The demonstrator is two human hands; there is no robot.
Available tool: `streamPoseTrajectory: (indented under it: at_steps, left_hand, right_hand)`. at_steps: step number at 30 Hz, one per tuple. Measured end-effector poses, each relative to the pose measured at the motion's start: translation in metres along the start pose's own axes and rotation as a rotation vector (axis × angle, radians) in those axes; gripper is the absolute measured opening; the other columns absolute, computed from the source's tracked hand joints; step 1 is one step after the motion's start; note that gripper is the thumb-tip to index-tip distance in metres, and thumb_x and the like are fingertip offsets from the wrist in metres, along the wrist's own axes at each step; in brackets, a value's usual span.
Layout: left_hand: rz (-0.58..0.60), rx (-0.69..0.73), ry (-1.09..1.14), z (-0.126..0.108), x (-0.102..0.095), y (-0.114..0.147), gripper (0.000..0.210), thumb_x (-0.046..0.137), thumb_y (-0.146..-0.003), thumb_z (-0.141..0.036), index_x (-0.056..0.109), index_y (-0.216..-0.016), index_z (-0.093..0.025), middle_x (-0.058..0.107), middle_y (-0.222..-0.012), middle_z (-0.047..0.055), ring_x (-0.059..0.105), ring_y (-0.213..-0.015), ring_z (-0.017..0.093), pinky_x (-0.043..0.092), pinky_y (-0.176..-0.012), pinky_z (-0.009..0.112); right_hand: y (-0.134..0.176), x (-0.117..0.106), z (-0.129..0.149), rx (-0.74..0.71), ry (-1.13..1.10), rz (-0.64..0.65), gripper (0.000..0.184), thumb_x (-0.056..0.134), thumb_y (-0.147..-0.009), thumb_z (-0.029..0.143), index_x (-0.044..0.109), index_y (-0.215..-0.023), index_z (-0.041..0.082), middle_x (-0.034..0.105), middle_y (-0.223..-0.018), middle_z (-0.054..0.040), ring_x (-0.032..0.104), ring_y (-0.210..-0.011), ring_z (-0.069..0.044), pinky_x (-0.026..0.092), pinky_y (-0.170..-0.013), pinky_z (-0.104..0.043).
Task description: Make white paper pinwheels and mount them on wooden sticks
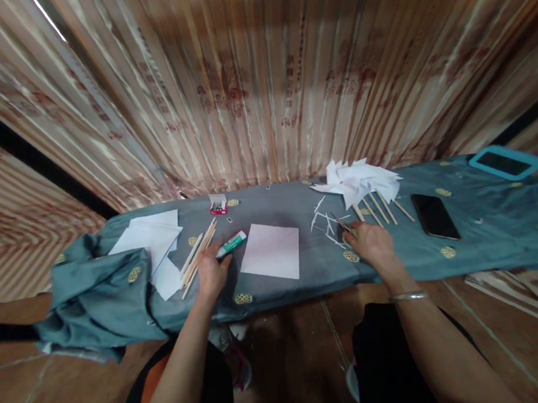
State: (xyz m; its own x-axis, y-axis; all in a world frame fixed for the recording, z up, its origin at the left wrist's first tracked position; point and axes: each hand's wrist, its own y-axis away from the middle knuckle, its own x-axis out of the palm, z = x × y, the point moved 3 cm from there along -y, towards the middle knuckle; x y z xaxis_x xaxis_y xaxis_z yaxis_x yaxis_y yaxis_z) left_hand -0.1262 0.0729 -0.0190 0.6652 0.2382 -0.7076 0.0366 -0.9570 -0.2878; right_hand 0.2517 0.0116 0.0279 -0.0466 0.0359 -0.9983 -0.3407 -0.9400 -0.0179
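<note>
My left hand (212, 273) is closed on the near end of a green and white glue stick (232, 244), low over the cloth. Beside and partly under its fingers lies a bundle of thin wooden sticks (190, 272). A square sheet of white paper (270, 251) lies flat between my hands. On the right, my right hand (373, 242) rests on the cloth, its fingers closed round what look like small scissors (341, 221), mostly hidden, blades pointing away. Thin white paper strips (328, 226) are scattered by the blades. Just beyond, several white paper pinwheels (360, 181) on wooden sticks lie in a pile.
A blue-grey patterned cloth (307, 287) covers the long narrow table. More white sheets (151, 230) lie at the left. A small red box (218, 205) stands open at the back. A black phone (435, 217) and a blue-framed tablet (506, 162) lie right. A curtain (257, 87) hangs behind.
</note>
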Motion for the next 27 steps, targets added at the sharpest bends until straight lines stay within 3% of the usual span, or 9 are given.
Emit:
streamPoseTrajectory:
  at_steps: [5,9,11,12,14,17,20,23,27]
  left_hand:
    - [0.05,-0.055,0.118,0.001,-0.006,-0.011,0.029,0.062,-0.069,-0.029,0.072,-0.093,-0.015,0.073,-0.096,0.012,0.064,-0.096,0.032,0.046,-0.094,0.047]
    - [0.078,-0.108,0.29,-0.016,-0.008,-0.003,0.044,0.059,-0.074,-0.041,0.069,-0.106,-0.012,0.073,-0.098,0.012,0.067,-0.084,0.026,0.053,-0.079,0.04]
    - [0.137,-0.119,0.41,-0.034,-0.003,0.008,0.047,0.061,-0.074,-0.047,0.07,-0.105,-0.013,0.074,-0.095,0.009,0.068,-0.08,0.023,0.055,-0.074,0.035]
    - [0.203,-0.172,0.585,-0.044,0.002,0.015,0.047,0.067,-0.07,-0.047,0.071,-0.102,-0.013,0.074,-0.096,0.009,0.068,-0.08,0.022,0.055,-0.074,0.034]
    - [0.329,-0.268,0.81,-0.065,0.012,0.03,0.044,0.075,-0.063,-0.044,0.072,-0.096,-0.014,0.075,-0.091,0.007,0.067,-0.075,0.02,0.056,-0.069,0.032]
    - [0.467,-0.295,0.924,-0.088,0.021,0.046,0.041,0.079,-0.061,-0.038,0.073,-0.095,-0.016,0.075,-0.087,0.005,0.066,-0.07,0.017,0.055,-0.065,0.029]
    - [0.519,-0.278,0.938,-0.097,0.021,0.052,0.044,0.08,-0.062,-0.037,0.07,-0.1,-0.017,0.075,-0.083,0.004,0.067,-0.068,0.017,0.055,-0.063,0.028]
    - [0.544,-0.266,0.908,-0.096,0.017,0.052,0.05,0.079,-0.064,-0.039,0.065,-0.106,-0.017,0.074,-0.08,0.004,0.067,-0.065,0.016,0.055,-0.061,0.028]
    - [0.456,-0.218,0.793,-0.079,0.006,0.043,0.047,0.077,-0.064,-0.041,0.066,-0.102,-0.015,0.075,-0.088,0.008,0.065,-0.062,0.016,0.055,-0.057,0.028]
  right_hand:
    - [0.006,-0.004,0.014,-0.081,-0.087,-0.083,0.032,0.05,-0.091,0.028,0.066,-0.113,0.011,0.072,-0.103,-0.02,0.068,-0.096,-0.031,0.051,-0.081,-0.038]
    - [0.016,0.003,0.047,-0.219,-0.612,-0.173,0.027,0.052,-0.088,0.029,0.07,-0.105,0.018,0.073,-0.108,-0.0125,0.068,-0.097,-0.025,0.05,-0.088,-0.037]
    - [0.025,0.012,0.068,-0.215,-0.987,-0.033,0.026,0.059,-0.084,0.034,0.071,-0.101,0.019,0.075,-0.099,-0.0096,0.07,-0.085,-0.022,0.052,-0.08,-0.035]
    - [0.03,0.017,0.079,-0.194,-1.196,0.077,0.028,0.064,-0.08,0.038,0.071,-0.1,0.019,0.075,-0.097,-0.009,0.069,-0.082,-0.021,0.053,-0.074,-0.033]
    - [0.043,0.023,0.1,-0.152,-1.549,0.312,0.039,0.075,-0.07,0.038,0.07,-0.105,0.021,0.074,-0.103,-0.0074,0.068,-0.087,-0.02,0.052,-0.069,-0.028]
    - [0.059,0.025,0.118,-0.041,-1.846,0.49,0.04,0.083,-0.063,0.035,0.073,-0.098,0.022,0.075,-0.09,-0.0023,0.066,-0.079,-0.014,0.049,-0.068,-0.024]
    - [0.066,0.026,0.124,0.027,-1.973,0.571,0.032,0.085,-0.062,0.035,0.075,-0.088,0.018,0.072,-0.076,-0.0007,0.061,-0.066,-0.01,0.047,-0.064,-0.021]
    - [0.065,0.031,0.122,0.12,-2.068,0.567,0.03,0.086,-0.061,0.036,0.075,-0.08,0.015,0.072,-0.075,-0.0017,0.058,-0.062,-0.008,0.045,-0.056,-0.017]
    - [0.061,0.04,0.119,0.319,-2.224,0.574,0.032,0.086,-0.061,0.041,0.072,-0.075,0.016,0.073,-0.074,-0.0012,0.058,-0.057,-0.007,0.042,-0.047,-0.015]
